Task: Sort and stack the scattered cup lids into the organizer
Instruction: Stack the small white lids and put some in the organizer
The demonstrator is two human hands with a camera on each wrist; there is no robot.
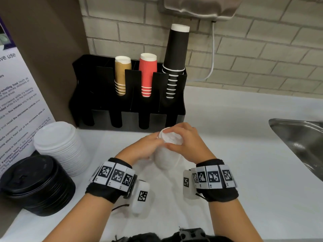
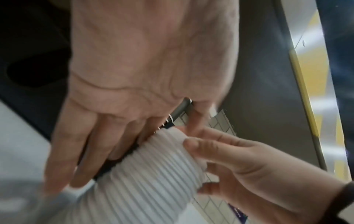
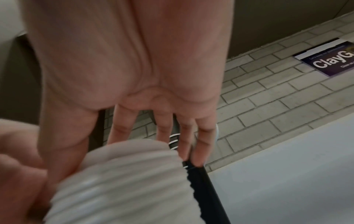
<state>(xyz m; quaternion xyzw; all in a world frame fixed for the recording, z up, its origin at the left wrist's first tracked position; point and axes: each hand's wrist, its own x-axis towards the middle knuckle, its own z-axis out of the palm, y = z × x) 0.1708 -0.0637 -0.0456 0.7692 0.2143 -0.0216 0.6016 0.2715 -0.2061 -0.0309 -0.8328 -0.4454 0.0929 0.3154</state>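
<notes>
Both hands hold a stack of small white lids just above the white counter, in front of the black organizer. My left hand holds the stack's left side; its fingers lie along the ribbed stack. My right hand pinches the top end between thumb and fingers. In the right wrist view the stack sits under the right hand, blurred. The organizer's front slots look dark.
A tall stack of larger white lids and a stack of black lids stand at the left. Brown, red and black cups fill the organizer's rear slots. A steel sink lies at the right.
</notes>
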